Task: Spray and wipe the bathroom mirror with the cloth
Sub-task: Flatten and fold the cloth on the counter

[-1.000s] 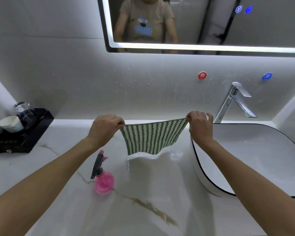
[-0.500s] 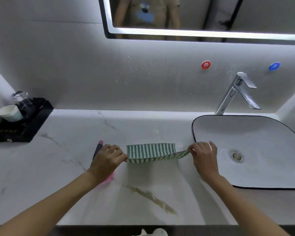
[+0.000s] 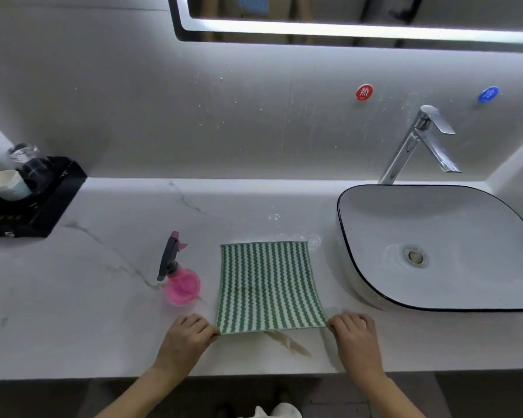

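The green-and-white zigzag-striped cloth lies spread flat on the white marble-veined counter, about the centre of the view, its far edge toward 12 o'clock and its near edge toward the person. The left hand pinches the near left corner with curled fingers; the right hand pinches the near right corner likewise. Just beside the cloth at its 9 o'clock stands the pink translucent spray bottle with a dark grey trigger head, apart from the fabric. At the cloth's 3 o'clock sits the white oval basin with a thin black rim, the chrome tap behind it. The backlit mirror hangs at 12 o'clock, only its lower edge in view.

The step in hand looks like laying the cloth out, perhaps for folding. To do it well, both corners should stay level and taut so no wrinkle forms, then fold into a pad that fits one palm. The left hand is nearest the bottle, so it should take it, nozzle turned toward the glass. Small wet patches glint near the cloth's far edge; keeping the fabric off them should help avoid streaks.
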Motion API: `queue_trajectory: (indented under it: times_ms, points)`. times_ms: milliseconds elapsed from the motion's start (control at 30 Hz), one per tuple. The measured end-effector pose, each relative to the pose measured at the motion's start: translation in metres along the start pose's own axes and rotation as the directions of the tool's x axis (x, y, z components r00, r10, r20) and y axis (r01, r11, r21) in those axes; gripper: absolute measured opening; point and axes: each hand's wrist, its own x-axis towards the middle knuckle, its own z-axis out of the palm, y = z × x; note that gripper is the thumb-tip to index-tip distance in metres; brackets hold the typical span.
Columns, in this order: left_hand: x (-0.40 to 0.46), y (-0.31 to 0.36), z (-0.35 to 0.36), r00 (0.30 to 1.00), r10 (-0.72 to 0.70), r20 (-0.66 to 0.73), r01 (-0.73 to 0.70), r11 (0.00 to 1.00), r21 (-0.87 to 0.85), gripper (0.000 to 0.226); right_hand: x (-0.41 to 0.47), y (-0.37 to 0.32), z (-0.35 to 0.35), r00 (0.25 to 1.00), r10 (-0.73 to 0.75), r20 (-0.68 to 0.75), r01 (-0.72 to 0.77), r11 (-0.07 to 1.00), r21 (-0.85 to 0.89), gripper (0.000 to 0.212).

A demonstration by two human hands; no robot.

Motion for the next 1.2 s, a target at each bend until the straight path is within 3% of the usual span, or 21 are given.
queue_trajectory:
  times_ms: [100, 167, 267, 433, 500, 533, 600, 700, 967, 1200]
  points:
    - [-0.010, 0.008, 0.005, 0.997, -0.005, 0.077, 0.008, 0.999, -0.037, 0.027, -0.016, 0.001, 0.005, 0.993, 0.001, 0.121, 0.000, 1.000, -0.007, 0.010]
    - [-0.015, 0.011, 0.008, 0.993, 0.028, 0.112, -0.019, 0.997, -0.075, 0.019, -0.027, 0.002, 0.004, 0.983, -0.006, 0.185, 0.006, 1.000, 0.002, 0.017]
    - [-0.014, 0.008, 0.011, 0.991, 0.050, 0.125, -0.039, 0.995, -0.092, 0.019, -0.031, 0.003, 0.002, 0.974, -0.012, 0.228, 0.015, 1.000, -0.008, 0.020]
    - [0.032, -0.010, 0.000, 0.999, -0.011, 0.031, 0.016, 0.989, -0.150, 0.038, 0.021, 0.003, -0.001, 0.959, 0.060, 0.276, -0.092, 0.990, 0.104, 0.049]
    - [0.058, -0.020, -0.008, 0.999, -0.041, 0.001, 0.041, 0.981, -0.192, 0.020, 0.055, -0.002, -0.005, 0.958, 0.080, 0.274, -0.125, 0.981, 0.148, 0.046]
    - [0.071, -0.022, -0.011, 0.998, -0.059, -0.009, 0.056, 0.979, -0.198, 0.008, 0.070, -0.004, -0.005, 0.958, 0.087, 0.274, -0.135, 0.978, 0.159, 0.043]
    - [0.094, -0.026, -0.010, 0.995, -0.102, 0.006, 0.101, 0.974, -0.201, 0.023, 0.097, -0.008, -0.003, 0.948, 0.118, 0.297, -0.178, 0.967, 0.183, 0.035]
    - [0.122, -0.031, -0.007, 0.973, -0.228, 0.025, 0.229, 0.961, -0.155, 0.027, 0.127, -0.006, 0.013, 0.915, 0.221, 0.339, -0.293, 0.939, 0.178, 0.019]
    - [0.139, -0.048, 0.025, 0.849, -0.496, 0.182, 0.514, 0.855, -0.068, 0.007, 0.173, 0.000, 0.048, 0.835, 0.296, 0.464, -0.360, 0.931, 0.055, 0.023]
    - [0.144, -0.053, 0.040, 0.814, -0.530, 0.238, 0.555, 0.830, -0.048, 0.009, 0.188, 0.000, 0.065, 0.798, 0.295, 0.526, -0.326, 0.945, -0.035, 0.026]
